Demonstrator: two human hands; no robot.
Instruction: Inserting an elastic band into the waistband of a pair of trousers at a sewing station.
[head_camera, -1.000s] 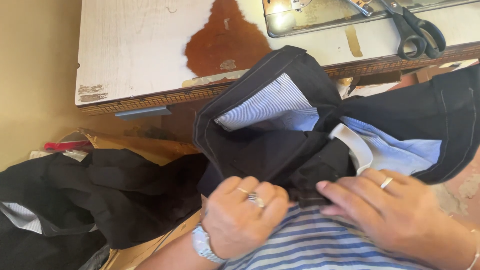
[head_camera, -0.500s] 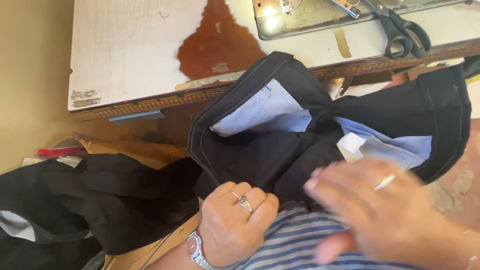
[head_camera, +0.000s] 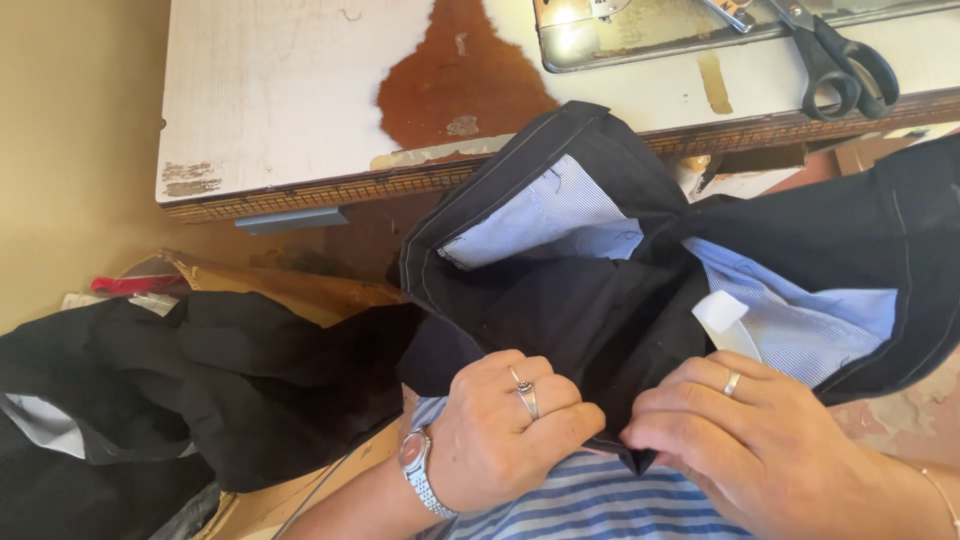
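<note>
Both hands on one dark garment (head_camera: 600, 300), held up in front of the chest, just below the tabletop (head_camera: 290, 90) edge.

Left hand (head_camera: 505, 430): closed into a fist, dark cloth bunched inside it. Rings on two fingers, metal watch (head_camera: 420, 470) at the wrist.

Right hand (head_camera: 750, 440): fingers curled down and pinching the same fabric edge, just beside the left hand, nearly touching. One ring.

Garment opens upward from the hands like a pouch: blue-and-white striped lining (head_camera: 560, 215) shows inside it above the left hand, more lining above the right hand with a white label (head_camera: 722, 315) just over the knuckles. Can't tell whether anything else sits inside.

Left of the left hand: heap of dark cloth (head_camera: 200, 380) lying on brown paper (head_camera: 300, 290).

Up past the right hand, on the tabletop: black-handled scissors (head_camera: 840, 65) beside a metal plate (head_camera: 640, 35).
</note>
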